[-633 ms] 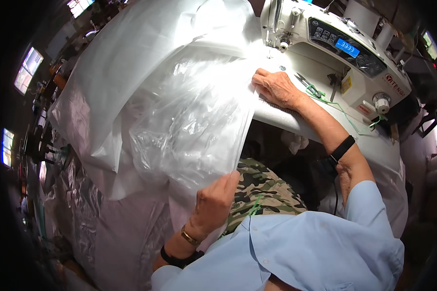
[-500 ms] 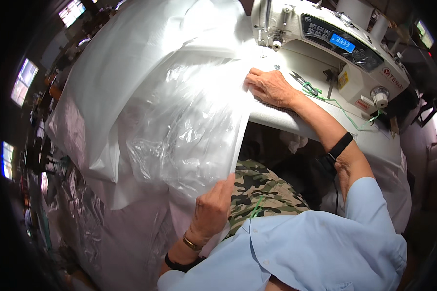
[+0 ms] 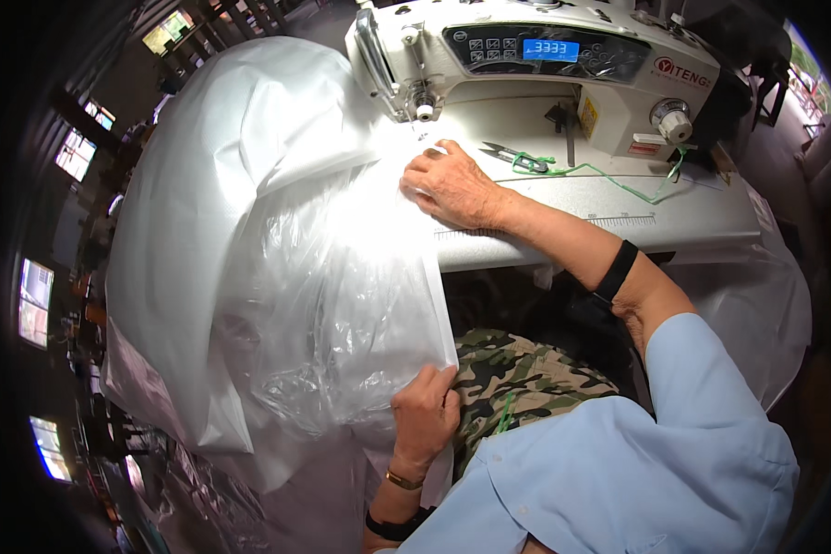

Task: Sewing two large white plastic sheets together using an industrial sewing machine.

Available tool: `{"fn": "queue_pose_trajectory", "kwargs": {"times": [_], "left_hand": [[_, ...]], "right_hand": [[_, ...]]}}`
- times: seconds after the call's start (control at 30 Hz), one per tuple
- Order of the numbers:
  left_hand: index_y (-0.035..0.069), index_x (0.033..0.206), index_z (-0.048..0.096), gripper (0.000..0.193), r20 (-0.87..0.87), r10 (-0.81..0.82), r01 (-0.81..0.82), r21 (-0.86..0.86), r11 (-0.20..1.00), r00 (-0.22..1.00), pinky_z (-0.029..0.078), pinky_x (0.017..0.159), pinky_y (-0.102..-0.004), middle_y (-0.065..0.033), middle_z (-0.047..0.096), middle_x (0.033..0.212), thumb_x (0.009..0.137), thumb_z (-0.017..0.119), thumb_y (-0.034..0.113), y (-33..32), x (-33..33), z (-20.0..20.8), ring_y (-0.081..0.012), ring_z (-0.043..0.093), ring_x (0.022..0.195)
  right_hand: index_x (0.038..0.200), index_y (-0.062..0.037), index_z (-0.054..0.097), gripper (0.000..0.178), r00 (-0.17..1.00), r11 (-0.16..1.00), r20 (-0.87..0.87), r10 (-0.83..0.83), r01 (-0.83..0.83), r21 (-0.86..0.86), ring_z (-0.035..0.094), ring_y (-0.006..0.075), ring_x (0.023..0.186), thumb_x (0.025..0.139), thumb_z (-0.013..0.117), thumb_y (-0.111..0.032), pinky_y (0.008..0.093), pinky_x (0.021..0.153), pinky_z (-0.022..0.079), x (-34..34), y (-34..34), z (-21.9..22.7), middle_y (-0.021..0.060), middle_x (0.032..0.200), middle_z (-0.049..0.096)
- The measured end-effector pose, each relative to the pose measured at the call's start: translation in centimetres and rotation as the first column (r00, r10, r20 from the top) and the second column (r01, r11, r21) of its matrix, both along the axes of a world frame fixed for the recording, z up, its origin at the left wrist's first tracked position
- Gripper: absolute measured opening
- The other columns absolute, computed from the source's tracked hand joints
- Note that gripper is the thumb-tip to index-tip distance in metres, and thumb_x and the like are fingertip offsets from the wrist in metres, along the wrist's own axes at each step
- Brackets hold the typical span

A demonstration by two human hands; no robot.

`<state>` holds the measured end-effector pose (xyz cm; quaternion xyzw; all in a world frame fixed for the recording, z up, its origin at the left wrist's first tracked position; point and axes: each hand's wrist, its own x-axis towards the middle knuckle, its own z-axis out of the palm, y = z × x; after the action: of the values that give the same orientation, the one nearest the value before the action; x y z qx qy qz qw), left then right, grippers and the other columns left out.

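With the sewing machine (image 3: 540,63) far and black snips (image 3: 515,158) right of my hands on the table (image 3: 697,210), my left hand (image 3: 425,415) pinches the near end of the plastic sheet (image 3: 342,305) draped at left, its straight edge (image 3: 439,300) running near to far, leaning left, toward my curled right hand (image 3: 457,187), whose grip, in the glare, I cannot tell.

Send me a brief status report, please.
Left grip closed on edge of white sheet; right grip farther along it, contact lost in glare; snips clear of sheet.
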<state>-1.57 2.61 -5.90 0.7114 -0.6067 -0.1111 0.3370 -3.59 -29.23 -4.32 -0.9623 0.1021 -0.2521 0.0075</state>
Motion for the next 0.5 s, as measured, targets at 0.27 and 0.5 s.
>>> {"fn": "queue_pose_trajectory", "kwargs": {"times": [0.27, 0.5], "left_hand": [[0.003, 0.096, 0.07, 0.022, 0.095, 0.053, -0.05, -0.04, 0.998, 0.994, 0.048, 0.061, -0.0418, -0.0136, 0.056, 0.079, 0.077, 0.059, 0.003, -3.0, 2.7, 0.3, -0.0338, 0.06, 0.068], [0.002, 0.088, 0.069, 0.014, 0.161, 0.021, 0.006, -0.164, 0.987, 0.987, 0.048, 0.061, -0.0428, -0.0148, 0.058, 0.077, 0.078, 0.059, 0.003, -9.0, 4.8, 2.3, -0.0347, 0.061, 0.067]], "right_hand": [[0.14, -0.0071, 0.048, 0.049, 0.988, 0.985, -0.154, -0.011, 0.037, 0.166, 0.053, 0.033, 0.128, 0.097, 0.057, -0.03, 0.0564, 0.115, 0.024, -0.9, 0.8, 0.4, 0.0178, 0.147, 0.048], [0.147, -0.0008, 0.04, 0.062, 0.99, 0.975, -0.139, 0.03, 0.002, 0.224, 0.048, 0.0369, 0.132, 0.098, 0.055, -0.035, 0.0559, 0.117, 0.021, -1.0, 0.6, 0.2, 0.0272, 0.151, 0.037]]}}
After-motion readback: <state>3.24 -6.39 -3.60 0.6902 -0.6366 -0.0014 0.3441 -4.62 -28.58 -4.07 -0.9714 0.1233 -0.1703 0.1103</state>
